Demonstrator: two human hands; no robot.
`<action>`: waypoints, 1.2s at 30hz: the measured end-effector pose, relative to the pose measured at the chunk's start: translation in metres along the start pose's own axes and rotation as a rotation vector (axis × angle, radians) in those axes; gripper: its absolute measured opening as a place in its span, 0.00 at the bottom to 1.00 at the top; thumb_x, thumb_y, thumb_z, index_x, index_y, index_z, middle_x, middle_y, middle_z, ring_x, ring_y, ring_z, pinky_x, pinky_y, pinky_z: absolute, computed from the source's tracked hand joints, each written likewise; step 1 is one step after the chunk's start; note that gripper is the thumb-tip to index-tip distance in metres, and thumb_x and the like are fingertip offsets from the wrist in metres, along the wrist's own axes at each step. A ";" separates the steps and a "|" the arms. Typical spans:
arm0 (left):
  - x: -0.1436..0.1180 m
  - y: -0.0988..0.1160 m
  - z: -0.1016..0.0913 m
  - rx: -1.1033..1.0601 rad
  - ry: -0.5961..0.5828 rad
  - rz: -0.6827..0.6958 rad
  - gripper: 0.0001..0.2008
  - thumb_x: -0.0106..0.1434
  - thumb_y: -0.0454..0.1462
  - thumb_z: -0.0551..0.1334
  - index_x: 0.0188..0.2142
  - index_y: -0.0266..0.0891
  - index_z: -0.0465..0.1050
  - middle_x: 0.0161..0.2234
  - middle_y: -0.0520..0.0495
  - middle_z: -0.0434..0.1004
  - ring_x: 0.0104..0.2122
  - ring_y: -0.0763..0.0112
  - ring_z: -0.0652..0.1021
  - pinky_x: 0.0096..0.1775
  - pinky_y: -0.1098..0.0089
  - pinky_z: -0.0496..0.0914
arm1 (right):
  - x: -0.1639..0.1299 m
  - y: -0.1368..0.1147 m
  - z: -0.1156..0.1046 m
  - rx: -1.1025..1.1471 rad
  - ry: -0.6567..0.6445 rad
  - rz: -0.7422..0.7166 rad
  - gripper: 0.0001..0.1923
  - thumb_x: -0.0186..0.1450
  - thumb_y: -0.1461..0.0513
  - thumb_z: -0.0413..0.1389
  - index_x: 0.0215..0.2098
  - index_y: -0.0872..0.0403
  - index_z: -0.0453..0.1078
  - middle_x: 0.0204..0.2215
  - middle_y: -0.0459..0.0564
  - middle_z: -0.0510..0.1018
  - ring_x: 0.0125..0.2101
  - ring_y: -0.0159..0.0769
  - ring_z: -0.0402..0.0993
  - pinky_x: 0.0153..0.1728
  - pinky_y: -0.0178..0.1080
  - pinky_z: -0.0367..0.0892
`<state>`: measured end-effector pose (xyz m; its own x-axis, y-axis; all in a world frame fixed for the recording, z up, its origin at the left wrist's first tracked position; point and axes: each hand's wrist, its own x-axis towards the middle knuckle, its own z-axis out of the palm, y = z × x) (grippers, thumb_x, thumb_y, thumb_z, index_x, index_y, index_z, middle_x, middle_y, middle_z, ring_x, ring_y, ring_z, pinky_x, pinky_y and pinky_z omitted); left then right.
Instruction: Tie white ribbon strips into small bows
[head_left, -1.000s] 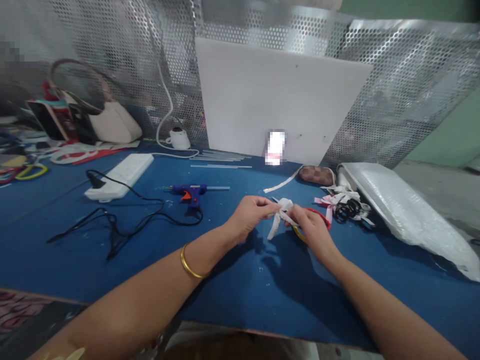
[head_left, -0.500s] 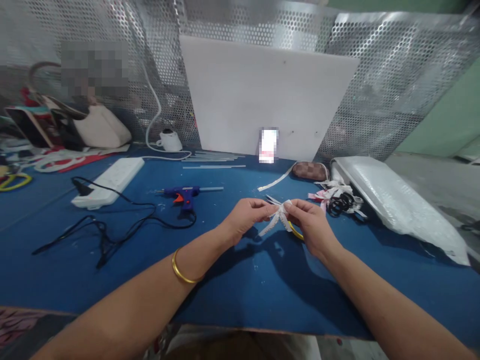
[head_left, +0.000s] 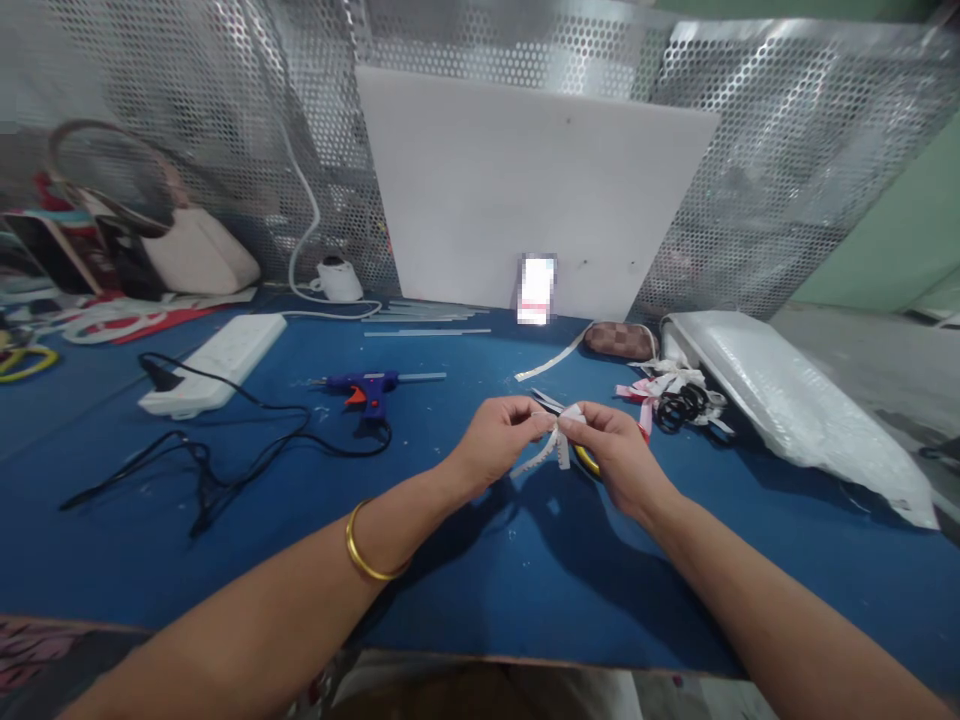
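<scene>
We pinch a small white ribbon bow (head_left: 553,437) between both hands above the blue table (head_left: 480,560). Our left hand (head_left: 496,440) closes thumb and fingertips on the bow's left side, and our right hand (head_left: 616,452) does the same on its right side, so both hands grasp the bow together. The bow's loose tails hang down toward the table between our hands. A gold bangle (head_left: 364,545) sits on our left wrist. Just under our right hand a yellow ring-shaped thing (head_left: 586,461) lies on the table, partly hidden; we cannot tell what it is.

Beyond our left hand a blue glue gun (head_left: 369,386) lies on its side, its black cord (head_left: 225,465) running off to the left past a white power strip (head_left: 214,363). Clear glue sticks (head_left: 427,318) lie near the foot of a white board (head_left: 525,195) that leans against the perforated metal screen (head_left: 787,150). To the right of our hands sit a heap of ribbons with black scissors (head_left: 675,400), a brown checked pouch (head_left: 621,340) and a long white plastic-wrapped bundle (head_left: 795,410). A strip of white ribbon (head_left: 547,364) lies near the pouch. Far left stands a pale handbag (head_left: 199,258).
</scene>
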<state>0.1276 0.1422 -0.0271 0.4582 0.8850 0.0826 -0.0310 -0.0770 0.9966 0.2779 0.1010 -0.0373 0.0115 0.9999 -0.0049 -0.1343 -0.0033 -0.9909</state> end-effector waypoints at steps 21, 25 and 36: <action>-0.004 -0.007 0.008 -0.226 0.063 -0.197 0.11 0.47 0.39 0.68 0.28 0.33 0.76 0.24 0.49 0.75 0.23 0.77 0.70 0.29 0.74 0.62 | 0.000 0.001 0.000 -0.086 0.075 -0.055 0.10 0.56 0.56 0.58 0.25 0.54 0.68 0.21 0.44 0.73 0.23 0.31 0.66 0.26 0.34 0.60; -0.003 -0.007 0.006 -0.143 0.070 -0.127 0.08 0.48 0.37 0.66 0.26 0.33 0.75 0.22 0.50 0.74 0.22 0.77 0.69 0.27 0.74 0.61 | 0.002 -0.004 -0.001 -0.134 0.094 -0.083 0.10 0.55 0.56 0.60 0.30 0.54 0.70 0.25 0.44 0.73 0.26 0.31 0.66 0.29 0.34 0.59; -0.003 -0.004 0.006 -0.101 0.119 -0.103 0.05 0.49 0.36 0.66 0.23 0.34 0.75 0.22 0.50 0.74 0.25 0.75 0.71 0.33 0.73 0.64 | 0.005 -0.006 -0.007 -0.354 0.097 -0.128 0.08 0.55 0.57 0.59 0.28 0.55 0.71 0.19 0.41 0.68 0.21 0.27 0.57 0.22 0.33 0.51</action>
<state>0.1320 0.1371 -0.0317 0.3554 0.9344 -0.0253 -0.0807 0.0576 0.9951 0.2854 0.1056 -0.0326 0.1022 0.9867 0.1264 0.2243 0.1009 -0.9693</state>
